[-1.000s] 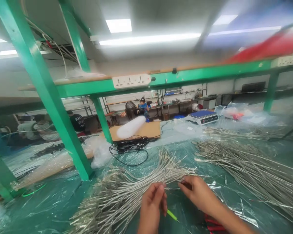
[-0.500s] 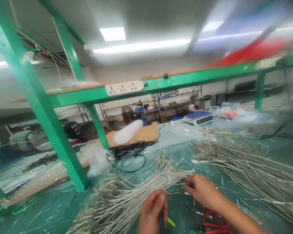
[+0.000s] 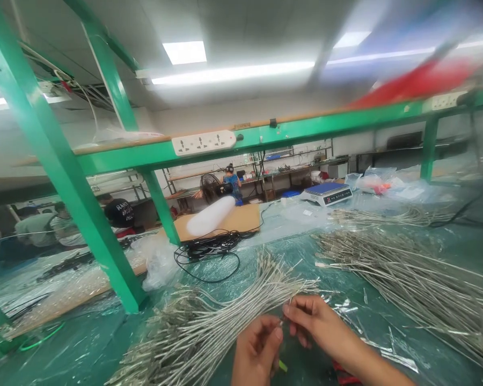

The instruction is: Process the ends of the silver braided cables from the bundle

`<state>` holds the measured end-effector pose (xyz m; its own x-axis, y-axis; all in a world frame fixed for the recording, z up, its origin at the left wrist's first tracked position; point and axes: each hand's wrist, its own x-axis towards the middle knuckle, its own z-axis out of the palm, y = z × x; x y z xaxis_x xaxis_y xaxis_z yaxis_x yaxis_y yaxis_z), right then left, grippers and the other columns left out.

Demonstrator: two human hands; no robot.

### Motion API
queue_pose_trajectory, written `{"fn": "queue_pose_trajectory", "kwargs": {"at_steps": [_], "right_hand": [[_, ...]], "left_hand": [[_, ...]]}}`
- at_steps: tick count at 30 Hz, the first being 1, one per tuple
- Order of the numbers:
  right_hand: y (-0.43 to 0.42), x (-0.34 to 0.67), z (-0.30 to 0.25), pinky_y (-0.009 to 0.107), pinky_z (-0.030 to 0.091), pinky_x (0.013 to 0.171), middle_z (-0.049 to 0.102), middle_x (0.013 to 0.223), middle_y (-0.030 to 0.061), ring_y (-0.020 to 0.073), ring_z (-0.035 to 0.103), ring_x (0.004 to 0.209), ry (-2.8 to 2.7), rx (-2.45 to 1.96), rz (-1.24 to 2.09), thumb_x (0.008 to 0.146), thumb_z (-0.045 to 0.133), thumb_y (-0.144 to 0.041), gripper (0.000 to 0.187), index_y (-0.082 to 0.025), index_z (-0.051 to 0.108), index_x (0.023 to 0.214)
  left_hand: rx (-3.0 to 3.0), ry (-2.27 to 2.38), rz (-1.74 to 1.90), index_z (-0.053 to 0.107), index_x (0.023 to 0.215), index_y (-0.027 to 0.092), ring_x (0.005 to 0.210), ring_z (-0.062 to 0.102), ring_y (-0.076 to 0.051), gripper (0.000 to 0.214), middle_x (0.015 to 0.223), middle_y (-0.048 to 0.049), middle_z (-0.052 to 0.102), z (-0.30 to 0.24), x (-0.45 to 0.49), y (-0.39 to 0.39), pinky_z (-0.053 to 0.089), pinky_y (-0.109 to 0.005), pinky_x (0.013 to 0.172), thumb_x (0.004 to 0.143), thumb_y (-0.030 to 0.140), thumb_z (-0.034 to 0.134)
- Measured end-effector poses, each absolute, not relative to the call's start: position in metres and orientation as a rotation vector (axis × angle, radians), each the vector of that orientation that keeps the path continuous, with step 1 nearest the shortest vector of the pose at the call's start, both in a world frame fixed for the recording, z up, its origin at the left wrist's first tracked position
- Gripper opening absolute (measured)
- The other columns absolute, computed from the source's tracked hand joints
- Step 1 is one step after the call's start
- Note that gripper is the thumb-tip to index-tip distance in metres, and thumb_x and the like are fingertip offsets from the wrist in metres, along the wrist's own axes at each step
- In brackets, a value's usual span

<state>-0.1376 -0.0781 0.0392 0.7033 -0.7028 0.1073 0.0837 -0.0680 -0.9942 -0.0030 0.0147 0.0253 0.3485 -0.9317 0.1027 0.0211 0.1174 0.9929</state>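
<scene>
My left hand [image 3: 258, 347] is closed, thumb against fingers, on a thin cable whose end shows at the fingertips. My right hand [image 3: 314, 323] pinches at that same end, its fingertips almost touching the left ones; most of the cable is hidden by the hands. Beside and behind them lies a fanned bundle of silvery cables [image 3: 209, 327]. A small yellow-green piece [image 3: 282, 366] shows just under my left hand. Red-handled scissors [image 3: 343, 375] lie mostly covered by my right forearm.
A second pile of silvery cables [image 3: 406, 284] spreads at the right, with foil scraps [image 3: 398, 358] nearer. Behind are a coiled black cable [image 3: 209, 252], a scale [image 3: 327, 193] and a green frame post [image 3: 100, 236]. Several people sit in the background.
My right hand has moved left and in to meet my left hand at the cable end. It now covers more of the red scissors and uncovers the foil scraps.
</scene>
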Motion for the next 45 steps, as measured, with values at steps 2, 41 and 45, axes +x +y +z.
{"fn": "queue_pose_trajectory", "kwargs": {"at_steps": [2,41,45], "right_hand": [[-0.077,-0.137,0.04,0.021,0.034,0.043,0.055,0.055,-0.0034,0.0081,0.045,0.041,0.536,-1.485,-0.694,0.081,0.055,-0.064,0.05,-0.017,0.053,0.065],[-0.062,-0.131,0.031,0.02,0.039,0.046,0.057,0.059,-0.0029,0.0085,0.049,0.045,0.483,-1.53,-0.645,0.08,0.059,-0.063,0.048,-0.016,0.055,0.069],[-0.062,-0.133,0.034,0.021,0.038,0.049,0.055,0.06,-0.003,0.009,0.049,0.048,0.522,-1.685,-0.639,0.089,0.052,-0.046,0.033,-0.016,0.056,0.073]], "left_hand": [[1.235,-0.976,-0.907,0.066,0.084,0.015,0.038,0.035,-0.005,0.045,0.049,0.0064,0.048,0.025,-0.003,0.015,0.026,-0.019,0.038,0.07,0.057,0.073],[1.378,-1.17,-0.336,0.059,0.06,0.02,0.064,0.05,-0.018,0.033,0.064,-0.0011,0.052,0.037,-0.015,0.023,0.036,-0.028,0.061,0.09,0.034,0.054],[1.352,-0.953,-0.612,0.057,0.056,0.017,0.055,0.041,-0.013,0.04,0.057,0.0021,0.046,0.036,-0.008,0.021,0.033,-0.025,0.054,0.084,0.047,0.061]]}}
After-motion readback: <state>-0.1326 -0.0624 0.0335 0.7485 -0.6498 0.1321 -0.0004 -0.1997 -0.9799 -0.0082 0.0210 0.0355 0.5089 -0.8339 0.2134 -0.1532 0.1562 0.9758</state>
